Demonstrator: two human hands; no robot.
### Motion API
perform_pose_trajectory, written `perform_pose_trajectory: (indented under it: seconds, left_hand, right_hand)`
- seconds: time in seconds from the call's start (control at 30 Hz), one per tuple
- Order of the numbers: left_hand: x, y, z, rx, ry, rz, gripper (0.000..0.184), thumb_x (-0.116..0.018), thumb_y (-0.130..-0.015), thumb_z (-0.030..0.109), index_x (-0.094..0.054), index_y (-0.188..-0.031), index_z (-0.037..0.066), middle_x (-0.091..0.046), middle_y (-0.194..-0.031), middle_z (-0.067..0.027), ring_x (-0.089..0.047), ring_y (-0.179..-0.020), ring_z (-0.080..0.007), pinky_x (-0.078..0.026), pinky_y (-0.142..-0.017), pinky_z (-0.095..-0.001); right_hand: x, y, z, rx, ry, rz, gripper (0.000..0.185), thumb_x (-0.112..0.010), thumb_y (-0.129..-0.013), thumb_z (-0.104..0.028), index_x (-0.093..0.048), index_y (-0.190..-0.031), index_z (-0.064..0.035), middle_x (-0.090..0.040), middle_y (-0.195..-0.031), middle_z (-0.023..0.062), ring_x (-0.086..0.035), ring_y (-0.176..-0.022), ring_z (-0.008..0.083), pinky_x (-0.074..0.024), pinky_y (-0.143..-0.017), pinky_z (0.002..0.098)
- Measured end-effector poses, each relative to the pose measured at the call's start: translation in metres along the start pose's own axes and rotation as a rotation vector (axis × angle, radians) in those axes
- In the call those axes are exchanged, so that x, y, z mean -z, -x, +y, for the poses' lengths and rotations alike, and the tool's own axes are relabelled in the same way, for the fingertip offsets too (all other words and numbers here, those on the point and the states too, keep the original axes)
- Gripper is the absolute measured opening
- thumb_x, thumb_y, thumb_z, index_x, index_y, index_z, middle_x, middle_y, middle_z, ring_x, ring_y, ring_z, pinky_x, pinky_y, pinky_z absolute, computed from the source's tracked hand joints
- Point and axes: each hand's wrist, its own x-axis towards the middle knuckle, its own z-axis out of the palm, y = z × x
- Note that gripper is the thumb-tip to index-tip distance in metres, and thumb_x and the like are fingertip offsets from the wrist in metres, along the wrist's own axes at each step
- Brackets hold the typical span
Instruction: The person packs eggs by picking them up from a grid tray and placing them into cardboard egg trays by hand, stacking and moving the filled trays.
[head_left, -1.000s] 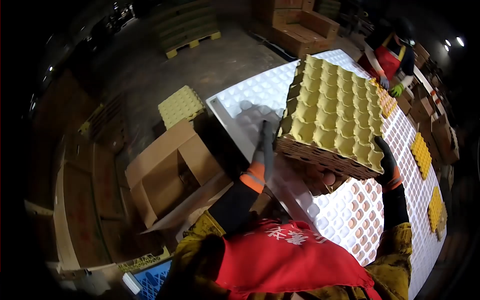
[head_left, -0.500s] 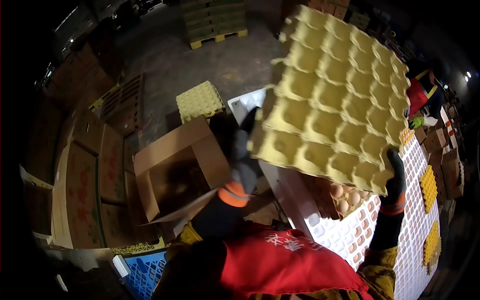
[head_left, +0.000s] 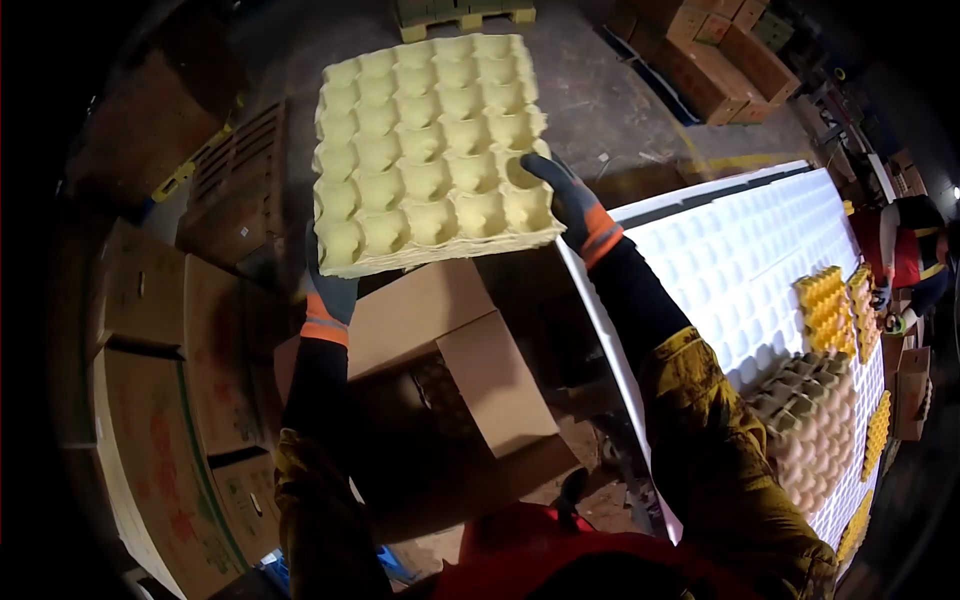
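A stack of pale yellow pulp egg trays (head_left: 420,150) is held out in front of me, its top cups bare. On its near left corner is my left hand (head_left: 335,290), in a dark glove with an orange cuff; most of its fingers are hidden beneath the trays. My right hand (head_left: 572,200), gloved alike, grips the right edge with the thumb over the top. Just below the trays stands an open cardboard box (head_left: 500,385), its flaps up and its inside mostly in shadow.
A white dimpled table (head_left: 690,250) runs along my right, bearing a tall stack of egg trays (head_left: 805,430) and several orange trays (head_left: 826,310). Cardboard boxes (head_left: 150,450) are piled on my left. A co-worker (head_left: 905,250) stands at the table's far right side.
Both hands have carried the egg trays leftward, from over the white table to above and beyond the open box. The trays have levelled out, and my view has turned.
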Motion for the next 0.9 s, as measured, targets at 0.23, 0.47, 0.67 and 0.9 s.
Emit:
perform_pose_trajectory:
  seconds: [0.23,0.47,0.67,0.9]
  left_hand:
    - [0.007,-0.008,-0.139,-0.028,-0.063,0.025,0.054,-0.064,-0.096,0.005,-0.041,-0.144,0.006,-0.054,-0.136,-0.0103,-0.056,-0.121,-0.0227,-0.047,-0.104,-0.0359]
    - [0.022,0.026,-0.292,0.316,-0.548,-0.188,0.059,-0.063,-0.098,0.019,-0.036,-0.148,0.006,-0.053,-0.141,-0.0144,-0.057,-0.124,-0.0278,-0.048,-0.101,-0.0358]
    - [0.028,0.040,-0.360,0.540,-0.283,0.001,0.052,-0.053,-0.102,0.030,-0.044,-0.139,-0.004,-0.063,-0.121,-0.0256,-0.066,-0.092,-0.0404,-0.053,-0.083,-0.0417]
    - [0.002,-0.003,-0.250,0.367,-0.398,0.368,0.044,-0.041,-0.106,0.027,-0.053,-0.135,-0.004,-0.058,-0.133,-0.0205,-0.058,-0.113,-0.0316,-0.046,-0.098,-0.0398]
  right_hand:
    - [0.044,-0.095,0.085,-0.040,0.284,-0.093,0.059,-0.066,-0.094,-0.026,-0.046,-0.147,-0.0082,-0.058,-0.137,0.0087,-0.058,-0.123,0.0195,-0.0459,-0.104,0.0344]
    - [0.146,-0.163,0.169,-0.349,0.872,0.103,0.059,-0.062,-0.097,-0.043,-0.051,-0.145,-0.0110,-0.063,-0.134,0.0077,-0.054,-0.127,0.0192,-0.0443,-0.103,0.0326]
    - [0.181,-0.176,0.224,-0.180,0.973,0.209,0.064,-0.058,-0.095,-0.050,-0.055,-0.138,-0.0021,-0.064,-0.129,0.0216,-0.059,-0.120,0.0357,-0.0447,-0.100,0.0397]
    - [0.094,-0.124,0.191,0.224,1.726,0.643,0.078,-0.060,-0.087,-0.055,-0.045,-0.144,-0.0034,-0.056,-0.139,0.0202,-0.051,-0.126,0.0401,-0.0400,-0.106,0.0486]
